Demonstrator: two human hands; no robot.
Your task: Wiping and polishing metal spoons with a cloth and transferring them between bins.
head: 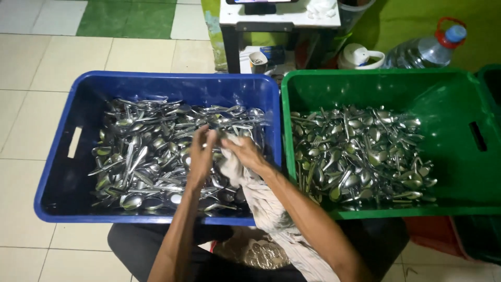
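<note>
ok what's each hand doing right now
Left hand: closed on a piece of cutlery over the blue crate.
Right hand: gripping the cloth.

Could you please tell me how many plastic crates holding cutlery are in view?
2: a blue crate on the left under both hands, a green crate on the right.

You have two crates before you: one blue crate and one green crate, each holding a heap of spoons too many to count. One cloth hangs at your two hands, left hand and right hand. Behind stand one water bottle, one white jug and one small table.
</note>
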